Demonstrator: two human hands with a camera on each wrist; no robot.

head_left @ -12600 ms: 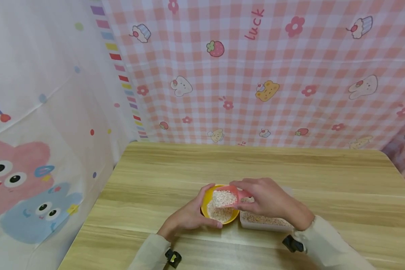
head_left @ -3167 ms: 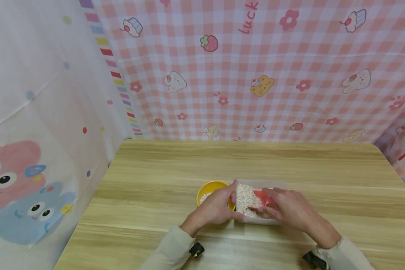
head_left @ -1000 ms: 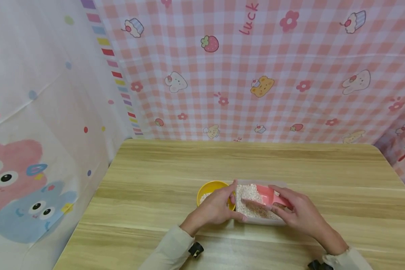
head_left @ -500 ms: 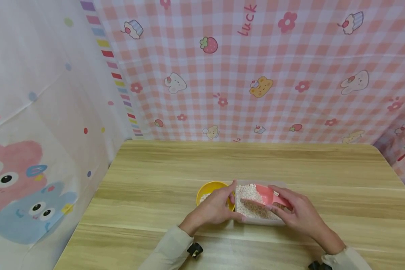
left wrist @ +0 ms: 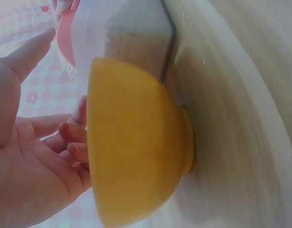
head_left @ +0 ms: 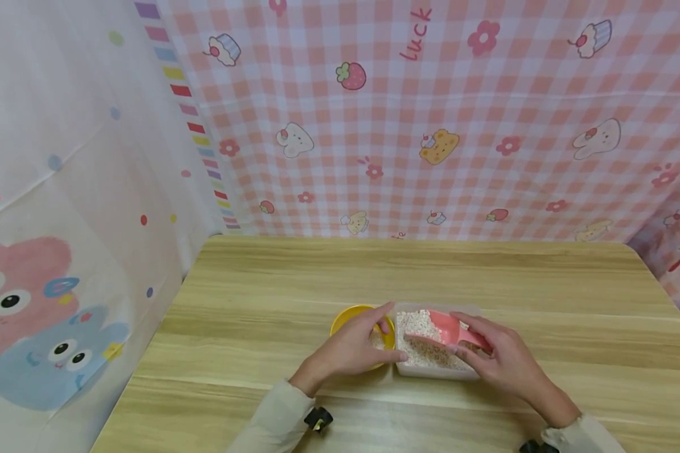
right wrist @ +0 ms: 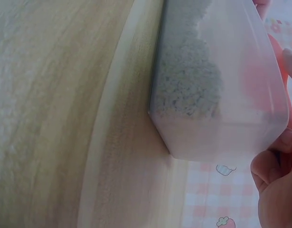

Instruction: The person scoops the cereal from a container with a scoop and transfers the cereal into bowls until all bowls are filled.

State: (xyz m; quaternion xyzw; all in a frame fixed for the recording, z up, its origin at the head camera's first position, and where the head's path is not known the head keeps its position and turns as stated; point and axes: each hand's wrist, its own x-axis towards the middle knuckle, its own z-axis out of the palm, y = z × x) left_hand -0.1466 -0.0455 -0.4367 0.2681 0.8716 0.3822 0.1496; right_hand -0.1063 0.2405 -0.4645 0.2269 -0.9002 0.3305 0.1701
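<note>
Pink scoop [head_left: 446,326] is loaded with pale flakes [head_left: 420,324] and sits over the see-through plastic box [head_left: 439,371], handle pinched between the thumb and fingers of the right hand [head_left: 504,355], so the scoop's head sticks out to the left of that grip. The left hand [head_left: 348,346] is basically loose, thumb and index spread wide, holding nothing, over the yellow bowl [left wrist: 131,147] just beside the box, though I can't tell if its fingers touch the rim.
</note>
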